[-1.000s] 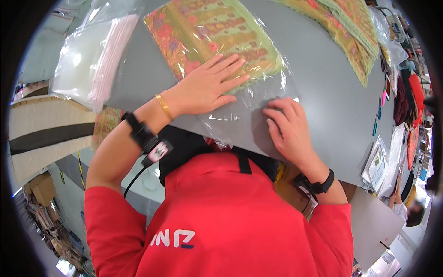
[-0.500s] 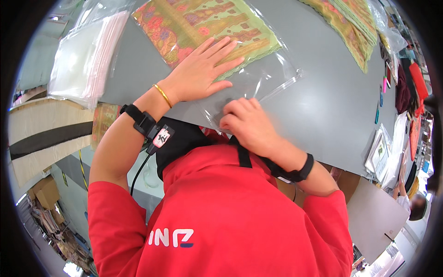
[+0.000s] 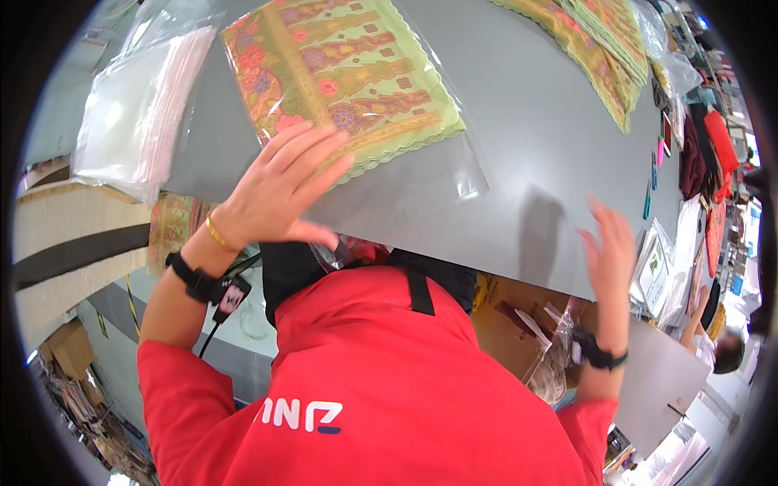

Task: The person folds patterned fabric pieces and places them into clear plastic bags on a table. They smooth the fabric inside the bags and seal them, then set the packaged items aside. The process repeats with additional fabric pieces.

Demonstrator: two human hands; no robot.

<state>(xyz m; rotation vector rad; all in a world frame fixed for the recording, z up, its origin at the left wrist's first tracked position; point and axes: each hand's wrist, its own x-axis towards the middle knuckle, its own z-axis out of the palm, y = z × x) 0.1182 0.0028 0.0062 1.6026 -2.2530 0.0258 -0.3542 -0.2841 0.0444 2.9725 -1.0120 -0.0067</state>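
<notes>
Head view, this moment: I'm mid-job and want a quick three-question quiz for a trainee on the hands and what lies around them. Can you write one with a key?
1. True or false: the left hand is nearer to the patterned cloth than the right hand is.
2. On which wrist is the gold bangle? A) left B) right C) both
3. Short answer: what is stacked to the left of the cloth, near the edge of the grey table?

Key: 1. True. 2. A. 3. Clear plastic sleeves, pinkish along one side.
</notes>
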